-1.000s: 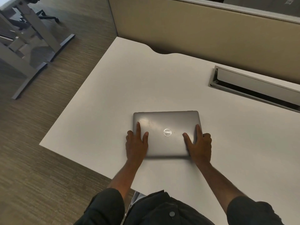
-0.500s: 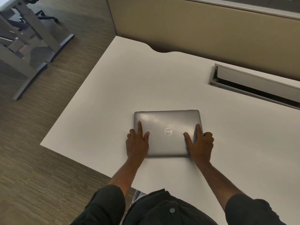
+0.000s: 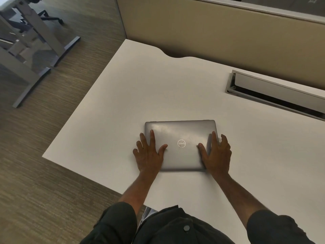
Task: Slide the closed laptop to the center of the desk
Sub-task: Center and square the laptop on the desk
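Laptop (image 3: 181, 136) brushed grey metal, slight sheen; desk (image 3: 140, 88) smooth matt white.

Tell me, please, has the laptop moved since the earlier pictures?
No, not noticeably: the laptop keeps the same gap to the cable slot.

Closed grey laptop (image 3: 181, 138) lies flat on white tabletop (image 3: 140, 95), near the front edge. Left hand (image 3: 149, 154) rests spread over its near-left corner, right hand (image 3: 217, 154) over its near-right corner, fingers (image 3: 213, 138) flat on lid. Open cable tray (image 3: 274, 92) sits far right, beige partition (image 3: 211, 32) behind.
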### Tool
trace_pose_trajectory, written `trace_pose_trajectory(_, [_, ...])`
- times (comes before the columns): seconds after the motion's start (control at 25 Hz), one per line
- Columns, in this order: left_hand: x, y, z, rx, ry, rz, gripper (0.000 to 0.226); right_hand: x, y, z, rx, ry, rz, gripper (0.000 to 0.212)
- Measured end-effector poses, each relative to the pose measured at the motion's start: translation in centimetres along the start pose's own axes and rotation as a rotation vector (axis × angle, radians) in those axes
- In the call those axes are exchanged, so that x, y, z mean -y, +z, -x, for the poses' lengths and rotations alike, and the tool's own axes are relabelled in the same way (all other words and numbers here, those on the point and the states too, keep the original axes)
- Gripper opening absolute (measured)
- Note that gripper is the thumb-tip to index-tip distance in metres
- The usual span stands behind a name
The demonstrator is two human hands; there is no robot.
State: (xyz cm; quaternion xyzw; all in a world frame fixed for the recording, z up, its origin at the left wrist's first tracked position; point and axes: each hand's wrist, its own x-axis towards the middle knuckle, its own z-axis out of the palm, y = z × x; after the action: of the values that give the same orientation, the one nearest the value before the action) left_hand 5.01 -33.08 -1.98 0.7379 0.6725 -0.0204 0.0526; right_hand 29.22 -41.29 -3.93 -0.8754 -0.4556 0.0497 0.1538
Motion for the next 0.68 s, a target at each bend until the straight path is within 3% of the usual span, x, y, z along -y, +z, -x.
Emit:
trace_pose_trajectory(0.36, [-0.5, -0.4, -0.8, 0.130, -0.032, 0.132, 0.081, 0.5, -0.2, -0.3, 0.065, 0.036, 0.029, 0.069])
trace_pose_trajectory(0.68, [0.5, -1.2, -2.2, 0.229, -0.146, 0.584, 0.091, 1.2, -1.0, -1.0, 0.135, 0.119, -0.062, 0.076])
